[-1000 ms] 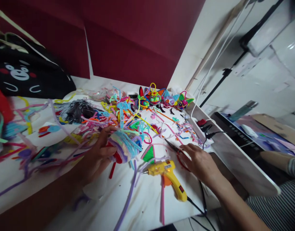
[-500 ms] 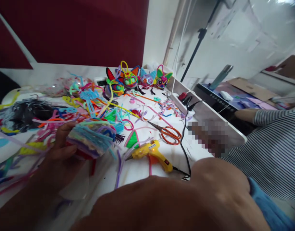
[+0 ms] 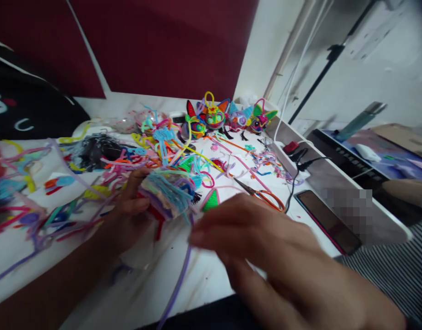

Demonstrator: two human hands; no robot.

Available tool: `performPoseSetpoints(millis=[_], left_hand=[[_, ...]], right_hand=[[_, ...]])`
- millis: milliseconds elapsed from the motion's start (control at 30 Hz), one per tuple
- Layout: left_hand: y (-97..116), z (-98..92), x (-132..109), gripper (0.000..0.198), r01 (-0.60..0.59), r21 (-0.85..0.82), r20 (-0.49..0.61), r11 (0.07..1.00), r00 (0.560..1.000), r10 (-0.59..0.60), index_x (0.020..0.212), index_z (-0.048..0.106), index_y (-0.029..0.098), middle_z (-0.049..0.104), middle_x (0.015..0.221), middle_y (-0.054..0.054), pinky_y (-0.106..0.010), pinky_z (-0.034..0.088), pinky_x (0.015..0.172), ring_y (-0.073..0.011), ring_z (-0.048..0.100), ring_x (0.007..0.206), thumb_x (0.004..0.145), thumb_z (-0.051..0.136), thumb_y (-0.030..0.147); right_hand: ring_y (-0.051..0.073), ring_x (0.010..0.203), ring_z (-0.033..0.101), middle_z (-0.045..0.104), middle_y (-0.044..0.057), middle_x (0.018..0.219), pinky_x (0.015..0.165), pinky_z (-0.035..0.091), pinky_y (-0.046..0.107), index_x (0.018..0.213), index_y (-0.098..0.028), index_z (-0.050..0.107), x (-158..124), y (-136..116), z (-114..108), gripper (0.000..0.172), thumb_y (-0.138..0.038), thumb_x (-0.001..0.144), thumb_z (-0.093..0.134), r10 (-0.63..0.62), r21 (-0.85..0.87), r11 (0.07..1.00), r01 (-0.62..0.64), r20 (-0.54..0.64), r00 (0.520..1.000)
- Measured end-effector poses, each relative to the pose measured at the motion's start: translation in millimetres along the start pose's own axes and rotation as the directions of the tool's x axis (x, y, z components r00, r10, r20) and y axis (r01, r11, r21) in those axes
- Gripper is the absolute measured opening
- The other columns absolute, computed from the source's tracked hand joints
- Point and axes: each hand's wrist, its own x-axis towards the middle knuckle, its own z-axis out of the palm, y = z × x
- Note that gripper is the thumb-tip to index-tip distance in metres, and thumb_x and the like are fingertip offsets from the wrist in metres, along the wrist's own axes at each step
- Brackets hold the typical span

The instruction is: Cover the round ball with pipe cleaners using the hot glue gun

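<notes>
My left hand (image 3: 128, 215) is closed around a rounded craft piece (image 3: 169, 195) covered with light blue, purple and red pipe cleaners. My right hand (image 3: 252, 233) reaches over the table with its fingers stretched out, somewhat blurred, and no object shows in it. Just by its fingertips runs a long purple pipe cleaner (image 3: 179, 275). A green triangular piece with a pink edge (image 3: 211, 200) lies beyond those fingertips. Behind the right hand lie scissors with orange handles (image 3: 269, 199). The yellow glue gun is hidden, apparently beneath the right hand.
Loose pipe cleaners (image 3: 128, 156) are heaped on the left of the white table (image 3: 183, 298). Several colourful eared figures (image 3: 216, 118) stand at the back. On the right are a phone (image 3: 329, 222), a black cable (image 3: 293, 188) and a raised table edge (image 3: 379, 220).
My view has turned left, so the table things appear further right. My right hand has come up into view and now covers the glue gun. The left hand keeps its hold on the craft piece.
</notes>
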Motion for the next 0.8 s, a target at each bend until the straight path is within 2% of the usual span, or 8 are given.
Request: performPoseSetpoints(millis=[33,100,200,300,400,533,700,800], left_hand=[[1,1.7,0,0.049,-0.001,-0.008,0.034,1.0,0.999,0.001,0.119,0.065,0.028,0.077,0.111,0.0,-0.028,0.064,0.079,-0.0213,0.075,0.096,0.074,0.081,0.02],[3,4.9,0,0.046,-0.005,-0.025,0.088,1.0,0.996,0.007,0.117,0.066,0.027,0.078,0.11,0.001,-0.025,0.064,0.077,-0.0188,0.076,0.092,0.075,0.082,0.02],[5,7.2,1,0.044,0.016,-0.067,0.126,0.998,0.992,-0.007,0.116,0.066,0.028,0.079,0.11,0.003,-0.024,0.064,0.079,-0.0172,0.077,0.093,0.076,0.083,0.019],[6,7.2,2,0.04,0.033,-0.102,0.13,0.994,0.991,-0.02,0.114,0.066,0.027,0.08,0.109,0.002,-0.025,0.064,0.08,-0.018,0.077,0.094,0.077,0.081,0.018],[7,6.3,3,0.039,0.021,-0.105,0.091,0.994,0.996,-0.011,0.112,0.067,0.025,0.08,0.106,0.002,-0.025,0.065,0.078,-0.0175,0.078,0.091,0.077,0.081,0.016],[7,4.6,5,0.041,0.017,-0.08,-0.003,0.997,1.0,-0.017,0.11,0.068,0.024,0.08,0.1,0.003,-0.025,0.066,0.072,-0.0168,0.077,0.085,0.073,0.083,0.016],[6,3.9,8,0.042,0.023,-0.045,-0.049,0.999,0.998,-0.025,0.105,0.071,0.026,0.081,0.103,0.003,-0.026,0.067,0.07,-0.0187,0.078,0.086,0.067,0.089,0.021],[5,5.4,9,0.044,0.029,-0.04,-0.076,0.999,0.997,-0.032,0.103,0.072,0.027,0.081,0.103,0.003,-0.028,0.068,0.07,-0.0207,0.079,0.088,0.064,0.091,0.023]], right_hand=[[0.021,0.115,0.066,0.071,0.008,0.118,0.103,0.056,0.034,0.13,-0.02,0.06,8,7,7,0.04,-0.006,0.094,0.052,-0.048,0.012,0.999,0.049,-0.077,0.996],[0.021,0.11,0.066,0.069,0.012,0.115,0.095,0.058,0.036,0.13,-0.017,0.058,19,21,23,0.038,-0.005,0.096,0.047,-0.06,0.028,0.997,0.065,-0.161,0.985],[0.023,0.11,0.064,0.068,0.014,0.113,0.092,0.058,0.04,0.127,-0.014,0.059,22,38,40,0.034,-0.005,0.096,0.049,-0.085,0.015,0.996,0.091,-0.224,0.971],[0.021,0.099,0.066,0.071,0.012,0.103,0.085,0.057,0.037,0.116,-0.014,0.064,16,48,40,0.023,-0.008,0.096,0.052,-0.053,-0.031,0.998,0.047,-0.248,0.967],[0.02,0.088,0.067,0.072,0.009,0.093,0.077,0.057,0.033,0.103,-0.014,0.067,4,60,29,0.015,-0.012,0.097,0.054,0.051,-0.11,0.991,-0.074,-0.201,0.978],[0.022,0.089,0.069,0.072,0.011,0.097,0.078,0.057,0.034,0.103,-0.014,0.069,-19,82,17,0.019,-0.011,0.095,0.052,0.204,-0.255,0.944,-0.207,-0.038,0.978],[0.026,0.094,0.067,0.071,0.015,0.103,0.081,0.057,0.04,0.104,-0.013,0.07,-40,104,8,0.023,-0.008,0.092,0.051,0.349,-0.481,0.798,-0.364,-0.124,0.929],[0.024,0.092,0.067,0.07,0.013,0.101,0.082,0.057,0.038,0.105,-0.014,0.069,-42,99,8,0.022,-0.01,0.094,0.051,0.313,-0.409,0.856,-0.317,-0.08,0.947]])
